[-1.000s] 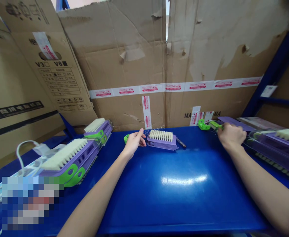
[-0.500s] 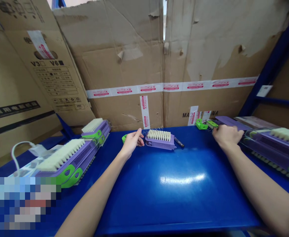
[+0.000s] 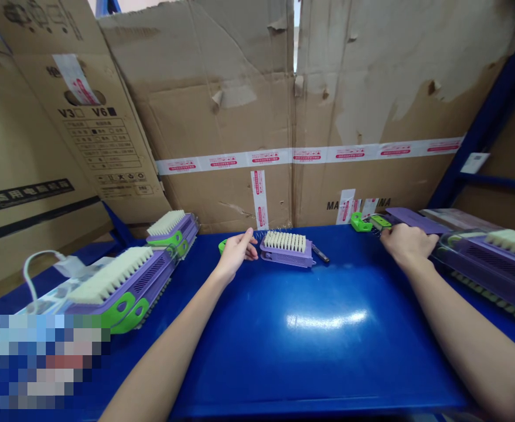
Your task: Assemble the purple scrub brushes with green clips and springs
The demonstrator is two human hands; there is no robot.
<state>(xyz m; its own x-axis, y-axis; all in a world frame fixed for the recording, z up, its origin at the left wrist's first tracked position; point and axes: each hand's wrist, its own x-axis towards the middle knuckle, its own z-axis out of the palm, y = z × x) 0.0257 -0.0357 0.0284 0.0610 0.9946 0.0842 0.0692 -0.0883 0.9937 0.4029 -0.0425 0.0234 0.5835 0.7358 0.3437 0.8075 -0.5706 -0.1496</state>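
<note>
Head: left hand half-curled near brush; right hand closed.

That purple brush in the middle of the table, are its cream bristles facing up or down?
Up: the cream bristles stand on top of the purple body, pointing away from the blue table.

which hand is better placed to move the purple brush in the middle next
Left, probably: the left hand is right beside the purple brush, while the right hand is well off to its right, near a small green piece.
</note>
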